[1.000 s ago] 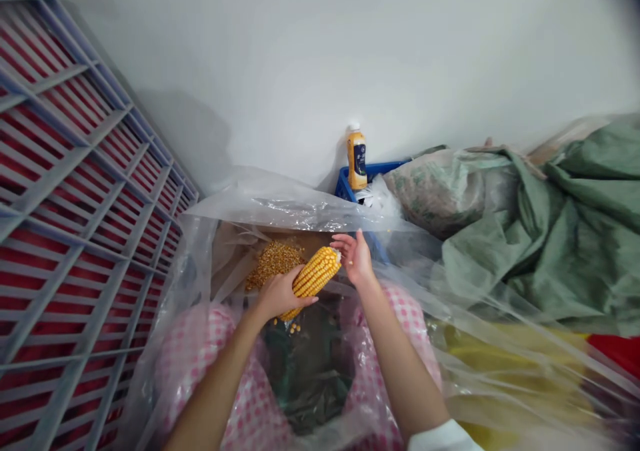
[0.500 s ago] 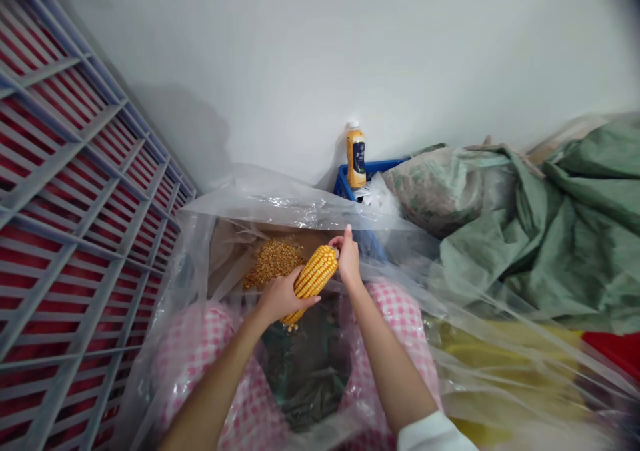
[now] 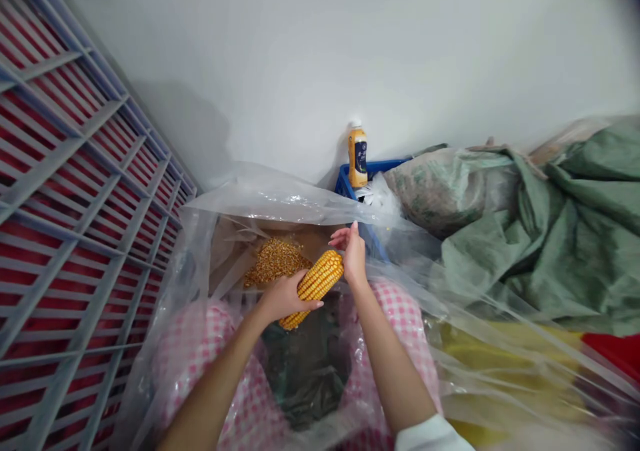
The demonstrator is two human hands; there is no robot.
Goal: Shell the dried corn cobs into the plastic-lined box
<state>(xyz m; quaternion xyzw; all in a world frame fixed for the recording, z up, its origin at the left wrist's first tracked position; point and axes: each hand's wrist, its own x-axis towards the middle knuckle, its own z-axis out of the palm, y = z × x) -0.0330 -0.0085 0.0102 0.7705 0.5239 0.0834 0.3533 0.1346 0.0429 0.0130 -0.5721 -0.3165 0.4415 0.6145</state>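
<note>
My left hand (image 3: 283, 297) is wrapped round the lower half of a yellow corn cob (image 3: 316, 285), which points up and to the right. My right hand (image 3: 351, 253) rests against the cob's upper tip, fingers loosely spread and raised. Just beyond the hands, a pile of loose corn kernels (image 3: 277, 260) lies in a cardboard box (image 3: 231, 245) lined with clear plastic sheet (image 3: 260, 197). My knees in pink checked cloth (image 3: 400, 311) sit under the plastic.
A grey and red slatted crate wall (image 3: 75, 204) stands on the left. A yellow bottle (image 3: 357, 155) stands in a blue crate (image 3: 345, 183) by the white wall. Green woven sacks (image 3: 540, 237) are heaped on the right, with something red (image 3: 617, 351) at the edge.
The cob has shifted slightly down and right in my left hand. My right hand has opened its fingers at the cob's tip and lifted them a little.
</note>
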